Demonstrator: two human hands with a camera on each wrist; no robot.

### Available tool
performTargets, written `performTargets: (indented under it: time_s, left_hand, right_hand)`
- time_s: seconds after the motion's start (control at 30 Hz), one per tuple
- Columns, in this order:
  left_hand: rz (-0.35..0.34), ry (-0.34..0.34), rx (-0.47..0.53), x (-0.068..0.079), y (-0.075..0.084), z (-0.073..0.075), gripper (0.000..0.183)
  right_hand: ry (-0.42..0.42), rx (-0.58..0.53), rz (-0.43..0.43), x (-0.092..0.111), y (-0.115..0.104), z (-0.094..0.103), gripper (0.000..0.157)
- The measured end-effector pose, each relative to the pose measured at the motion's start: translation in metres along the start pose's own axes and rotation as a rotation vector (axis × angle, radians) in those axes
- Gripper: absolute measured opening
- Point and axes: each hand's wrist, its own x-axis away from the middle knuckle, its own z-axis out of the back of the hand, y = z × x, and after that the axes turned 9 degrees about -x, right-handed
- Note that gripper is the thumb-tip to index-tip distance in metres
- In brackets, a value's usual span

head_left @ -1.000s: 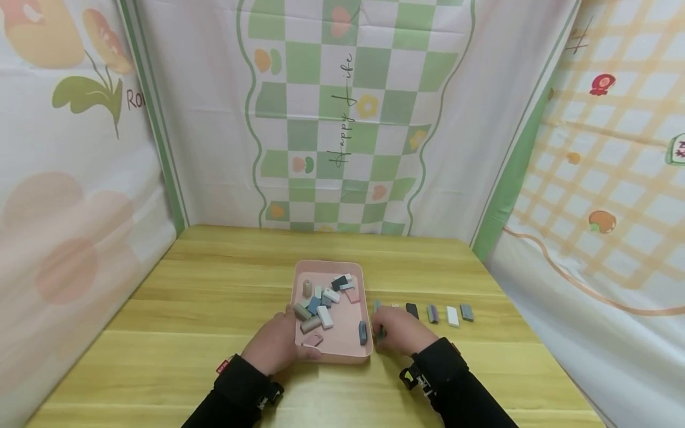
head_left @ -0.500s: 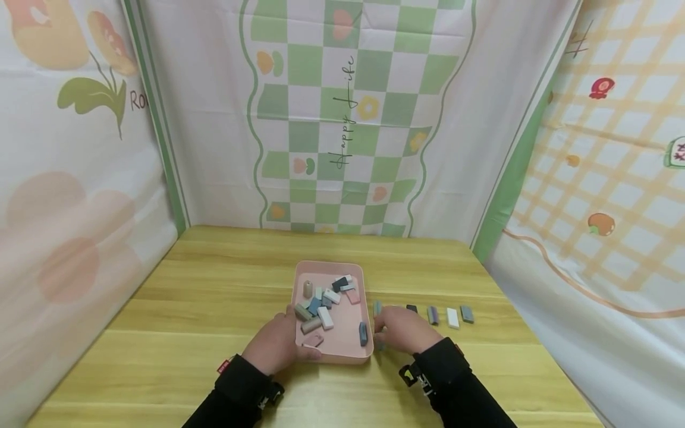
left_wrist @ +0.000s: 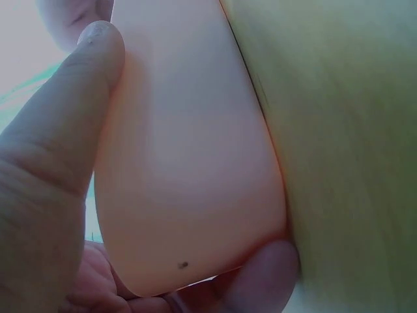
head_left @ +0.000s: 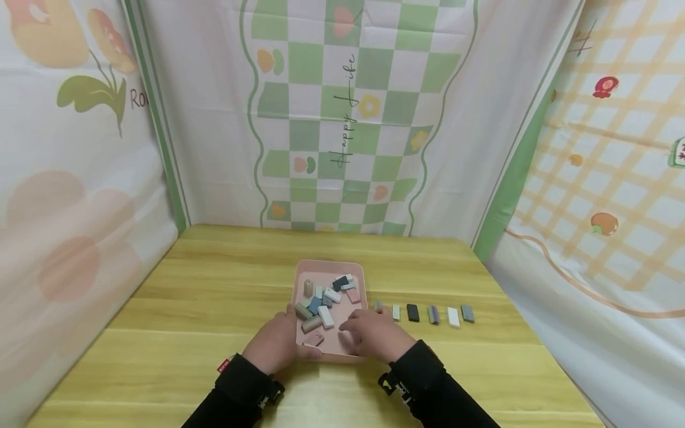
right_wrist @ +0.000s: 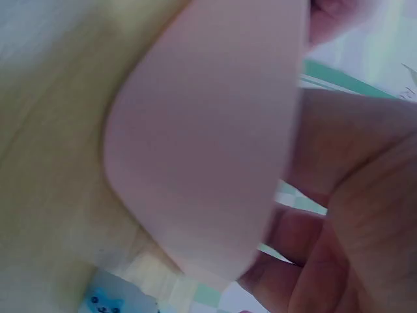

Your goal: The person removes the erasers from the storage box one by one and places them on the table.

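A shallow pink tray (head_left: 357,267) with several small blocks in it stands on the table. My left hand (head_left: 275,339) grips the tray's near left corner; in the left wrist view the thumb (left_wrist: 104,55) lies along the rim and fingers curl round the corner. My right hand (head_left: 379,334) reaches over the right rim, its fingers bent down inside the tray, beside a white block (head_left: 325,317). In the right wrist view the tray wall (right_wrist: 208,130) hides those fingertips, so whether they pinch anything does not show. A pink block (head_left: 314,339) lies near the front.
Right of the tray a row of small blocks lies on the wooden table (head_left: 225,267), among them a black one (head_left: 412,312), a white one (head_left: 453,317) and a grey one (head_left: 468,313). Patterned cloth (head_left: 342,148) hangs behind and on both sides.
My right hand has moved left, from the blocks on the table beside the tray to inside it, and now covers the dark block there. The row is more exposed. My left hand stays put.
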Motion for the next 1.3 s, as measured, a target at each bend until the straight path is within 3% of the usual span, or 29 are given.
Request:
performTargets:
  time_s: [0.1, 0.33, 0.63, 0.73, 0.93, 1.13, 1.3]
  left_hand:
    - [0.004, -0.006, 0.011, 0.0, 0.0, 0.0, 0.135]
    - [0.002, 0.0, 0.003, 0.0, 0.0, 0.001, 0.134]
    - [0.001, 0.001, 0.015, 0.002, -0.001, 0.0, 0.134]
    - [0.004, 0.003, 0.012, 0.002, -0.002, -0.001, 0.134]
    - [-0.001, -0.007, 0.002, 0.003, -0.001, 0.0, 0.134]
    - [0.005, 0.007, 0.008, 0.001, 0.0, 0.001, 0.134]
    - [0.003, 0.013, 0.006, 0.002, 0.0, 0.001, 0.134]
  right_hand:
    - [-0.02, 0.024, -0.013, -0.002, -0.001, -0.001, 0.012]
    - [-0.033, 0.019, -0.032, -0.006, -0.001, 0.001, 0.03]
    - [0.004, 0.172, -0.012, -0.003, 0.0, 0.002, 0.032]
    - [0.022, 0.172, -0.001, -0.005, 0.0, 0.003, 0.031]
    - [0.126, 0.002, -0.01, -0.006, 0.002, 0.01, 0.027]
    - [0.254, -0.129, -0.135, 0.012, 0.024, 0.03, 0.03]
    - [0.237, -0.171, -0.238, 0.036, 0.05, 0.04, 0.03]
